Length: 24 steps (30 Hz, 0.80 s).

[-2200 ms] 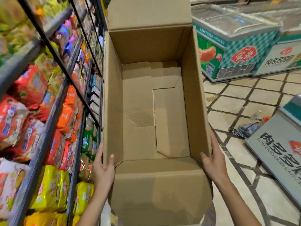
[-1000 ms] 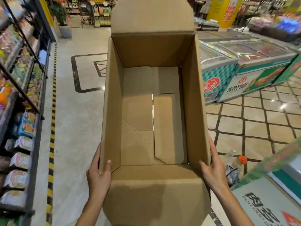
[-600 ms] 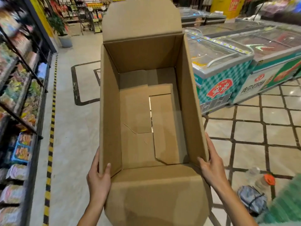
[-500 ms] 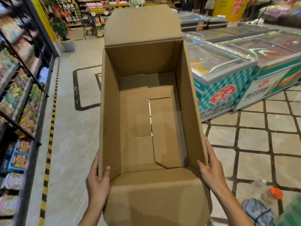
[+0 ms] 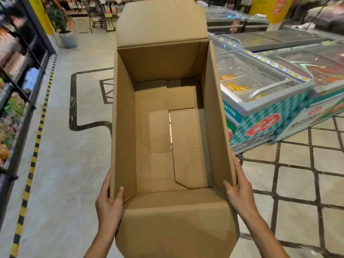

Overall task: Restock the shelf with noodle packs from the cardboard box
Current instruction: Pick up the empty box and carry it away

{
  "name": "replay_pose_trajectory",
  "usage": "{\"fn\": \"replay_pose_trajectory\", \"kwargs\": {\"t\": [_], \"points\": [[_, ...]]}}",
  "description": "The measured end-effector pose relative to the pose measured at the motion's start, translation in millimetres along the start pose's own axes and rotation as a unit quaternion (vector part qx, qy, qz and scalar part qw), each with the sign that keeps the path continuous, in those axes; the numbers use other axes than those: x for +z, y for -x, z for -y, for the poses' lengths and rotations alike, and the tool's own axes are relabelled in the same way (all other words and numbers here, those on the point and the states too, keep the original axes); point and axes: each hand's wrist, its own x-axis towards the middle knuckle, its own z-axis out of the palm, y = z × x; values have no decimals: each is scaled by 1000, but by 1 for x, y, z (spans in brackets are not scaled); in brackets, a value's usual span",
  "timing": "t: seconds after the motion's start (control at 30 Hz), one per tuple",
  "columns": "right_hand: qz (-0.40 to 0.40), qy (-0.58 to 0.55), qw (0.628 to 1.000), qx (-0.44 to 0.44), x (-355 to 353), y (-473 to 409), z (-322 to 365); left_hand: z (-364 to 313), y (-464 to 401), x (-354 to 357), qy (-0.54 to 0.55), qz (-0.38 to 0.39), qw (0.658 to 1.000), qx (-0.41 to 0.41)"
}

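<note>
Warm, even indoor light falls from overhead, leaving a soft shadow on the near flap of the open brown cardboard box (image 5: 167, 146). Glare streaks the glass lids of the green chest freezers (image 5: 264, 94) at right. Motion blur smears the stocked black shelf (image 5: 16, 75) at left; wide-angle distortion bends the edges.

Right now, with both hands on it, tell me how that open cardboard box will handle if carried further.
The cardboard box looks empty, so probably light. The left hand and right hand grip opposite side walls, which may flex inward. Its bottom flaps show a gap, so the base could sag under load.
</note>
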Motion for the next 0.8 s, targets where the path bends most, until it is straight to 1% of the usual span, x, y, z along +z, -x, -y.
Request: {"fn": "replay_pose_trajectory", "kwargs": {"t": [0.23,0.33,0.47,0.7,0.73,0.8], "points": [[1,21,1000,11,38,-165,20,-17,-153,80,9,12,999,-28],[7,25,1000,10,51,-222,30,-29,-206,106,3,17,999,-37],[17,4,1000,1,60,-288,31,-38,-258,138,-25,25,999,-15],[4,-16,1000,20,77,-409,10,-52,-333,213,-27,1,998,-49],[10,-15,1000,17,79,-429,5,-55,-343,225,-20,-7,998,-53],[50,-25,998,19,80,-474,-5,-61,-362,252,-8,-26,998,-58]]}}
